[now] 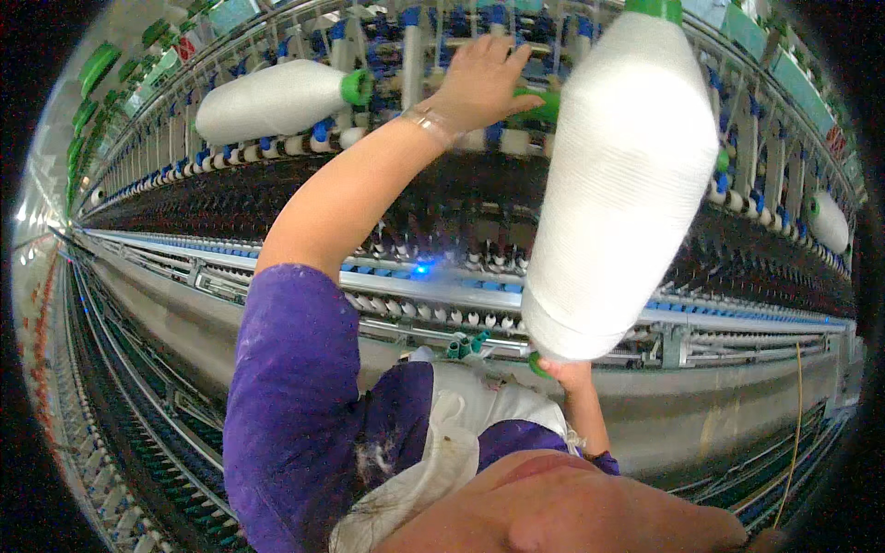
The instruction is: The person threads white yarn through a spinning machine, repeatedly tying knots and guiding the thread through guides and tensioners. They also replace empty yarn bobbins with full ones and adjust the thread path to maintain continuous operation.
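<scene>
In the head view, a large white yarn bobbin (627, 184), smooth, tapered at both ends and wound on a green tube (656, 9), stands slightly tilted, its top leaning right. The bare right hand (567, 370) is at the bobbin's lower end; its fingers are closed around the bottom of the green tube, though the bobbin hides part of the grip.

The bare left hand (477, 88), with a clear band (429, 121) at its wrist, is raised to the left of the bobbin's upper part. Its fingers are spread wide and extended, back of the hand showing. The thumb lies at a blurred green cylindrical piece (548, 105), just left of the bobbin; whether they touch cannot be told.

Farther left of the bobbin, a second white yarn bobbin (267, 103) lies nearly level, its green end (357, 88) pointing toward the hand. A smaller-looking white bobbin (830, 221) hangs well to the bobbin's right.

Behind the bobbin runs a long textile machine, with a silvery metal rail (479, 293) crossing behind its lower part. A bright blue light (421, 269) glows left of the bobbin, above that rail. Small teal tubes (468, 346) sit beside the bobbin's lower left. Below and left of the bobbin are the person's purple sleeve (290, 359) and white apron (456, 405).
</scene>
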`<move>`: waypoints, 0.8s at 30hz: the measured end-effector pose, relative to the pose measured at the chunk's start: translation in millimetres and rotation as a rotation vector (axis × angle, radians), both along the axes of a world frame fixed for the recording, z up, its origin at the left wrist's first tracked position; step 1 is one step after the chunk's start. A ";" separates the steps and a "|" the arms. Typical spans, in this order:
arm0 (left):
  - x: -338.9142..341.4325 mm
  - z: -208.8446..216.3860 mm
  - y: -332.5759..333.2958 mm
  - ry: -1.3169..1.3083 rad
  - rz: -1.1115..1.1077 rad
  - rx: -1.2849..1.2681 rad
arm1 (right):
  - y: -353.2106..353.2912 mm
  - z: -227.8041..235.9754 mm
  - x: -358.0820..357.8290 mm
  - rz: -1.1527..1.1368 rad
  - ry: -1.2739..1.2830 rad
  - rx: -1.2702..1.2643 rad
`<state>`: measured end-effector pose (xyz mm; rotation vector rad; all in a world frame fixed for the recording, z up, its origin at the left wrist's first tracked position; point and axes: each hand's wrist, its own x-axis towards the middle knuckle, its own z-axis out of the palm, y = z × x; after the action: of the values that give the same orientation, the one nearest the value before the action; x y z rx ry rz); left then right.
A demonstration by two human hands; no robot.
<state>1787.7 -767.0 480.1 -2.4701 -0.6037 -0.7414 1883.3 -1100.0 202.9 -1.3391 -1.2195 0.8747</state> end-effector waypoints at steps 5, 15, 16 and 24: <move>-152.0 23.5 66.9 0.059 0.251 -0.027 | 91.2 77.1 -74.5 0.233 0.523 0.159; -343.1 69.4 211.0 0.101 0.133 -0.226 | 344.5 291.5 -142.5 -0.014 0.302 0.296; -372.6 74.8 223.5 0.079 0.127 -0.253 | 369.3 313.3 -137.1 -0.038 0.239 0.347; -467.7 79.9 238.5 0.266 0.118 -0.249 | 541.3 458.0 -81.4 -0.399 -0.268 0.737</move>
<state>1320.0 -528.5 559.9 -2.6692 -0.7702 -0.2982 1801.8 -558.7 660.9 -1.0386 -1.2418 -0.0596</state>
